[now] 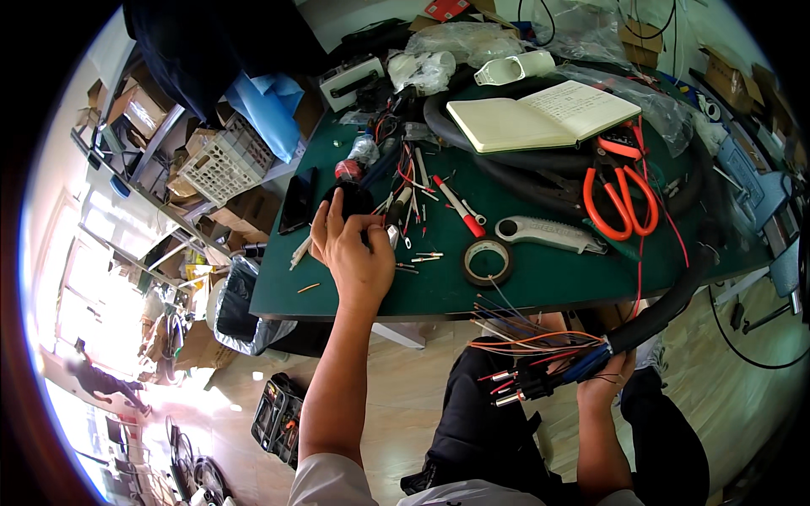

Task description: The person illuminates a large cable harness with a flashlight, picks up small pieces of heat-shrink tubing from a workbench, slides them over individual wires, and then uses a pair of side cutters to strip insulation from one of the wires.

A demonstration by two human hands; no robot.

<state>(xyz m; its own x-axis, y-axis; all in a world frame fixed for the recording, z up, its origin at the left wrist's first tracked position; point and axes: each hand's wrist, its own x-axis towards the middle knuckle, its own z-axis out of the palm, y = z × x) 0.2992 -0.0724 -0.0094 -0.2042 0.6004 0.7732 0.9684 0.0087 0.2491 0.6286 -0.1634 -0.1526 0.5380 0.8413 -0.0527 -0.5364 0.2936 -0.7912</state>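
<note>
My left hand [353, 249] reaches onto the green table [439, 287], its fingers closing on a black round object [353, 198] among loose wires and small terminals [413, 211]. My right hand [603, 379] is below the table edge, gripping the end of a thick black sleeved cable bundle [666, 308]. Several coloured wires [523, 341] and metal-tipped connectors [515, 390] fan out of that end to the left. The sleeve runs up and around the table's right side.
On the table lie a roll of dark tape [488, 262], a grey utility knife [548, 234], orange-handled cutters [620, 190], a red marker [460, 207], an open notebook [540, 114] and a black phone [298, 201]. A bin with a liner [240, 308] stands left; a tool case [277, 417] sits on the floor.
</note>
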